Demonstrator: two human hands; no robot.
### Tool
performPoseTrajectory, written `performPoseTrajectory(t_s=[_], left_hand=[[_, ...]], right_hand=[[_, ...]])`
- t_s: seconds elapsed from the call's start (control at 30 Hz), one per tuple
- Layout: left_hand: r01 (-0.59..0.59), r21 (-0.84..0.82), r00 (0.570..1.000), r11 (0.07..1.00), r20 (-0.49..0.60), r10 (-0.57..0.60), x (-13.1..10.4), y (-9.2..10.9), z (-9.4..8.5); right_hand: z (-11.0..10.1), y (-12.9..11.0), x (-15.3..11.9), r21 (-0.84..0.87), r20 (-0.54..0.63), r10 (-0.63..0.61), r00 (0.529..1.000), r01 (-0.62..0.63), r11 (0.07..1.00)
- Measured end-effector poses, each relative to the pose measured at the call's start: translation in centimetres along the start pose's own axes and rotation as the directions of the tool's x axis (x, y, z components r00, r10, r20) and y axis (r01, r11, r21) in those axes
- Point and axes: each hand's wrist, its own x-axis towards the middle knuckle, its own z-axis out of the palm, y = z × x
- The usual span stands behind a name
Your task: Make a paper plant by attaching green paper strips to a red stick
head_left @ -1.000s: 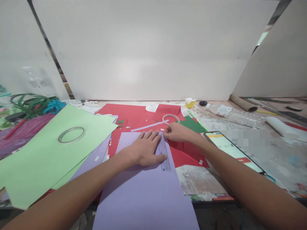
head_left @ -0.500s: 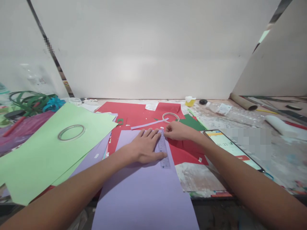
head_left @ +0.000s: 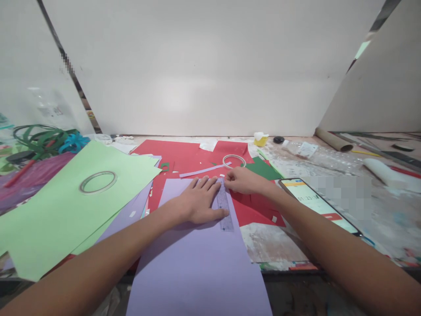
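Note:
A large purple sheet of paper lies in front of me, its near end hanging past the table edge. Along its right side rests a clear ruler. My left hand is spread flat over the paper, with the thumb and fingertips on the ruler. My right hand is curled closed at the ruler's far end, by the paper's right edge; whatever its fingers hold is hidden. Just beyond lie a narrow purple strip and a roll of tape.
Red paper spreads under the purple sheet. To the left, light green sheets carry another tape roll. A phone showing a timer lies right, near a plastic bottle, a cardboard tube and a yellow pot.

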Motion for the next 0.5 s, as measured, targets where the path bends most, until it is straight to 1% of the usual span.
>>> performPoseTrajectory(t_s=[0.33,0.5], left_hand=[[0.006,0.000,1.000,1.000,0.021,-0.006,-0.17,0.34,-0.41],[-0.006,-0.004,1.000,1.000,0.025,0.006,-0.17,0.32,-0.46]], right_hand=[[0.30,0.48,-0.09,-0.007,-0.045,-0.065,0.997,0.065,0.998],[0.57,0.48,-0.03,-0.026,-0.062,-0.056,0.997,0.054,0.998]])
